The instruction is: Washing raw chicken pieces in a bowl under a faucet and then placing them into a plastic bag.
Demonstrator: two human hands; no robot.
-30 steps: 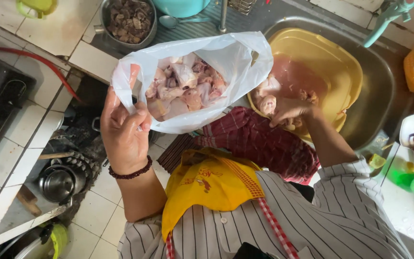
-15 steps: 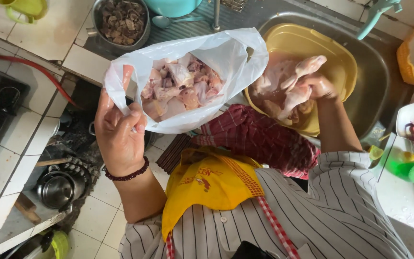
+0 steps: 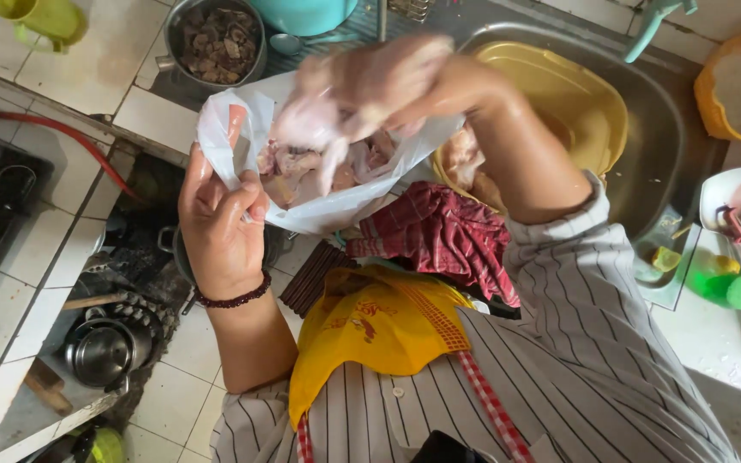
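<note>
A: Left hand is up over the edge of the counter, fingers pinched tight on the rim of the white plastic bag, holding its mouth open

B: And the right hand, blurred, sits right above that opening, clenched around pale raw chicken pieces that dangle into the bag

A: More meat already inside, pinkish lumps showing through the plastic

B: Behind the bag, the yellow basin rests in the steel sink, a few pieces lying at its near edge

A: A red checked cloth hangs just below the bag, and a metal pot of dark scraps stands on the counter behind it
</note>
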